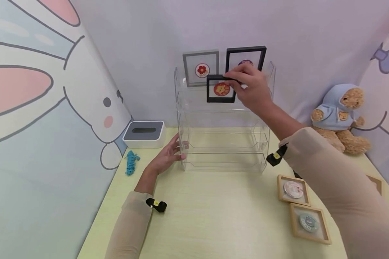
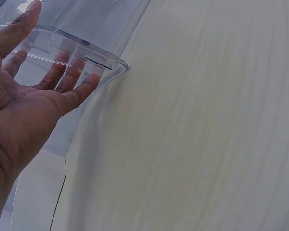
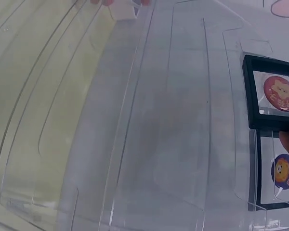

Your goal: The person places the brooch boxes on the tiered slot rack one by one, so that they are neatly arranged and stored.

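Note:
A clear acrylic tiered rack [image 1: 225, 169] stands against the wall. My left hand [image 1: 166, 155] is at its lower left side, the fingers loosely spread along the side panel; in the left wrist view my left hand [image 2: 29, 106] shows its palm, with fingertips right at the clear edge. My right hand [image 1: 251, 86] pinches the top right corner of a small black frame [image 1: 221, 100] with a red round badge, upright in front of the upper tier. Behind it on the rack stand a grey frame [image 1: 201, 53] with a red-flower badge and a larger black frame [image 1: 246, 49], partly hidden by my hand.
A white-and-grey tissue box [image 1: 144, 135] and a blue bundle of cord [image 1: 131, 163] lie left of the rack. At right sit a teddy bear [image 1: 338, 118] and two wooden frames with badges, one pink [image 1: 293, 189] and one green [image 1: 309, 223]. Another wooden frame [image 1: 375, 183] shows past my right sleeve.

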Demonstrator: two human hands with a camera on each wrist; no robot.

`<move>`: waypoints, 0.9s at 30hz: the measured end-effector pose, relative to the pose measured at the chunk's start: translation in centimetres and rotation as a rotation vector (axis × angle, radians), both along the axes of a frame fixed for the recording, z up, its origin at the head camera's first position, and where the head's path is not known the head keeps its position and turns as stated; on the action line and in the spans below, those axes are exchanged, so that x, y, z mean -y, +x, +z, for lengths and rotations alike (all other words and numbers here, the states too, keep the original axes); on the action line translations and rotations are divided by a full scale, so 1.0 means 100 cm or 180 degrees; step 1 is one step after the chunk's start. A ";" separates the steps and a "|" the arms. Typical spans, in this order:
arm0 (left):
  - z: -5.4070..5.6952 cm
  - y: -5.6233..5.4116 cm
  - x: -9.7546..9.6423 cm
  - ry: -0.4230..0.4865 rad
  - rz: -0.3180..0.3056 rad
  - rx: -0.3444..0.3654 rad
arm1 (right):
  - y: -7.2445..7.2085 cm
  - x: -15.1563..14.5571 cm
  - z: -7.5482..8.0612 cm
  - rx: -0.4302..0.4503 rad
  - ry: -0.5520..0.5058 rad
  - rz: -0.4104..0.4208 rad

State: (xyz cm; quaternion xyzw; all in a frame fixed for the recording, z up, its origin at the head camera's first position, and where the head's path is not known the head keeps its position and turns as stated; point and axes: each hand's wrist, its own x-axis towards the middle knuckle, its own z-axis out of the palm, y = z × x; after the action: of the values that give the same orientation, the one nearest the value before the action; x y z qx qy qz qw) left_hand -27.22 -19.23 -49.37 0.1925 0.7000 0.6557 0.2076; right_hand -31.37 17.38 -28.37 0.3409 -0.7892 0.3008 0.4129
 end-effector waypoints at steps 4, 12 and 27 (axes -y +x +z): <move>0.000 -0.001 0.000 -0.0036 0.0003 -0.0008 | -0.007 0.014 -0.005 0.0121 0.0008 -0.0001; 0.001 0.001 0.000 -0.0064 0.0023 -0.0012 | -0.016 0.039 -0.019 0.0303 0.0037 0.0024; 0.005 0.003 -0.002 -0.0108 0.0045 -0.0039 | -0.022 0.053 -0.039 0.0358 -0.0026 0.0039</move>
State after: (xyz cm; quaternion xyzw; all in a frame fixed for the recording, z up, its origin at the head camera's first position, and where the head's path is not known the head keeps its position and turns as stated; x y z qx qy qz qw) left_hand -26.94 -19.02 -48.91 0.1880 0.7136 0.6440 0.2019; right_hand -33.57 12.10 -32.23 0.3267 -0.8078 0.3252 0.3674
